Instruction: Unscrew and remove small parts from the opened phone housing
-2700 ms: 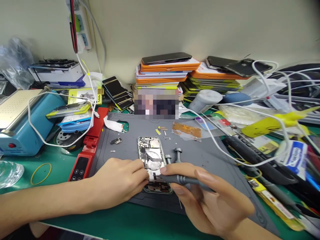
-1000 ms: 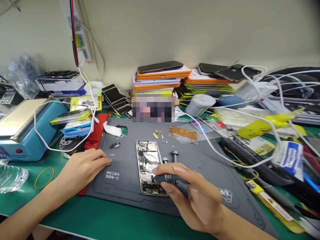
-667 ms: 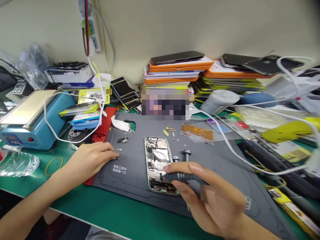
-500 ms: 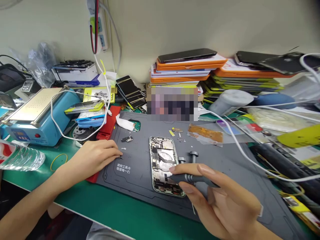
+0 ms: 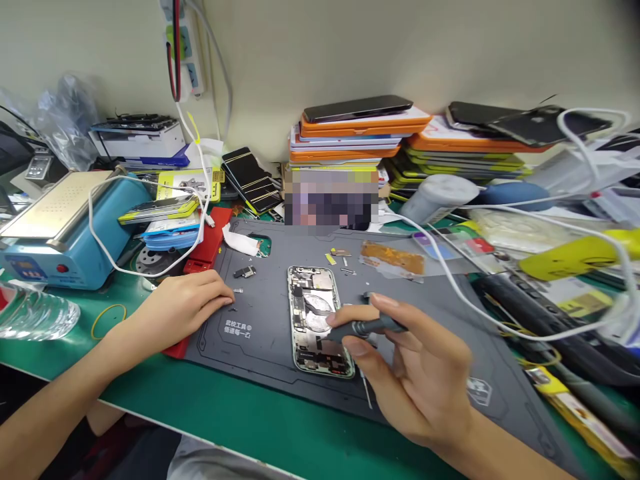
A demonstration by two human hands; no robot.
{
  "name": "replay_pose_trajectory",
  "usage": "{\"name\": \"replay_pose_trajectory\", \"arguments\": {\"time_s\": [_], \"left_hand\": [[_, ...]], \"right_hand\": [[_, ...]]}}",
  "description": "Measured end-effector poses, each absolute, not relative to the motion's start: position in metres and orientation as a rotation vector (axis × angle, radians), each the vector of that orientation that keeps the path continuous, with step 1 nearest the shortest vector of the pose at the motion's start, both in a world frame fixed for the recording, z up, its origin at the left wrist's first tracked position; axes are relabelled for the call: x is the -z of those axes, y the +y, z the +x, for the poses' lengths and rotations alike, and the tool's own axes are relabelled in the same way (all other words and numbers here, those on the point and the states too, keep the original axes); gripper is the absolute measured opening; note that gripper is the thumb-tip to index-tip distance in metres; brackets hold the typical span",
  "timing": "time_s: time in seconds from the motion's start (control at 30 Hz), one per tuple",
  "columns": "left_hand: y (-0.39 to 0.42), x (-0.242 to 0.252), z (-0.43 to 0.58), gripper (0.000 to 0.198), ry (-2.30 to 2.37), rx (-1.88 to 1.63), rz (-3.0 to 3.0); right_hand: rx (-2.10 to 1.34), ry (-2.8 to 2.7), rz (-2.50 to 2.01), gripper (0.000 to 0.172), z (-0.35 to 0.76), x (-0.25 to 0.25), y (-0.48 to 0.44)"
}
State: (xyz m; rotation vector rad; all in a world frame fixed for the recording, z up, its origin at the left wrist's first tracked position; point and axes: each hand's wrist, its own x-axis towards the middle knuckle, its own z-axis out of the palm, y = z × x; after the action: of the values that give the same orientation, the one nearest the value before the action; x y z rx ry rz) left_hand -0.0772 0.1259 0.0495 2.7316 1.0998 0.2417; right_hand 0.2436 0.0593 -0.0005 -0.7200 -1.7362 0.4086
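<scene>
An opened phone [image 5: 313, 357] lies on the dark grey mat [image 5: 265, 373], its inner parts exposed. Over its right edge, my right hand [image 5: 410, 360] grips a dark screwdriver [image 5: 367, 327] between thumb and fingers; the tool's tip is too small to make out. My left hand [image 5: 193, 303] rests at the mat's left side, fingers together, close to a tiny metal part [image 5: 239, 291]; whether anything is between its fingertips is hidden. A small black component [image 5: 245, 271] lies beyond that hand.
A blue machine [image 5: 75, 247] and a water bottle [image 5: 37, 313] are at the left. Orange cases [image 5: 350, 127] are stacked by the wall. A white cable [image 5: 465, 293] crosses the right side. Orange film [image 5: 393, 259] lies on the mat's far part.
The view has shifted, so most things appear slightly further left. My right hand still holds the screwdriver over the phone, with its fingers slightly changed. My left hand stays at the mat's left side.
</scene>
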Motion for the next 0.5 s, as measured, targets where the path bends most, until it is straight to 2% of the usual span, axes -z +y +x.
{"name": "replay_pose_trajectory", "arguments": {"time_s": [0.27, 0.5], "left_hand": [[0.1219, -0.0534, -0.0742, 0.030, 1.185, -0.283, 2.573], [0.1205, -0.0514, -0.0750, 0.024, 1.094, -0.254, 2.666]], "right_hand": [[-0.426, -1.698, -0.775, 0.057, 0.2446, 0.0055, 0.0565], [-0.439, -1.708, -0.796, 0.065, 0.2457, 0.0070, 0.0532]]}}
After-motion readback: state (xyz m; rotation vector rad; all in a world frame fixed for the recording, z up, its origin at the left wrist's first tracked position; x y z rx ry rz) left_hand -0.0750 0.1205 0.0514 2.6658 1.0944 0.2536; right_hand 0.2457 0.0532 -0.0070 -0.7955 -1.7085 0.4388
